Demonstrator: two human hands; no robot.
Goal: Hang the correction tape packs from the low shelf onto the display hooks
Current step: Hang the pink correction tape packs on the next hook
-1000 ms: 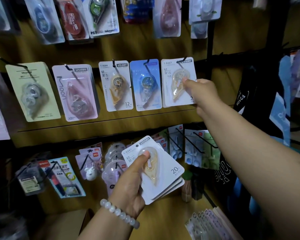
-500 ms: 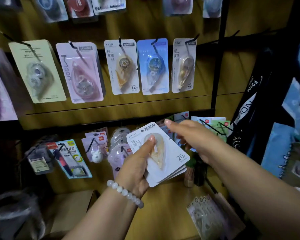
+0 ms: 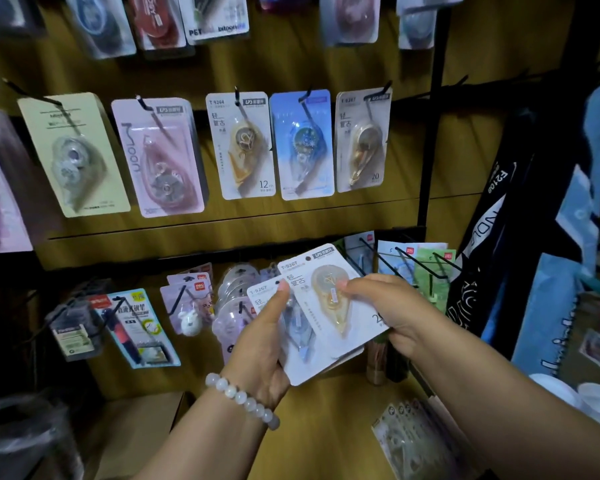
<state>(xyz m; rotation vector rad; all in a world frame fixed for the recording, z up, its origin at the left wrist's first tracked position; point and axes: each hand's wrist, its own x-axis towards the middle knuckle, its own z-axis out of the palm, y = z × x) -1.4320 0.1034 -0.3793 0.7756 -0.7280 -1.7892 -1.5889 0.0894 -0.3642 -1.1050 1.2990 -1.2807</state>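
Correction tape packs [image 3: 312, 344], a small fanned stack, gripped in left hand [image 3: 260, 348] with thumb pressed on the card fronts (bead bracelet [image 3: 243, 400] at the wrist). Top pack [image 3: 333, 299] pinched by right hand [image 3: 392, 306], fingertips on its blister. Above, one matching pack [image 3: 362, 140] hanging from a display hook [image 3: 383, 90].

The top pack [image 3: 329, 306] in the stack is matt white card with a glossy clear plastic blister over an amber, see-through plastic dispenser. The hanging packs [image 3: 243, 147] on the far wall look the same: card backs, shiny bubbles. The hooks [image 3: 378, 95] are thin black metal wire. The wall panel [image 3: 291, 71] and near shelf [image 3: 326, 427] show smooth wood grain. The bracelet [image 3: 241, 398] has smooth, milky, polished beads.
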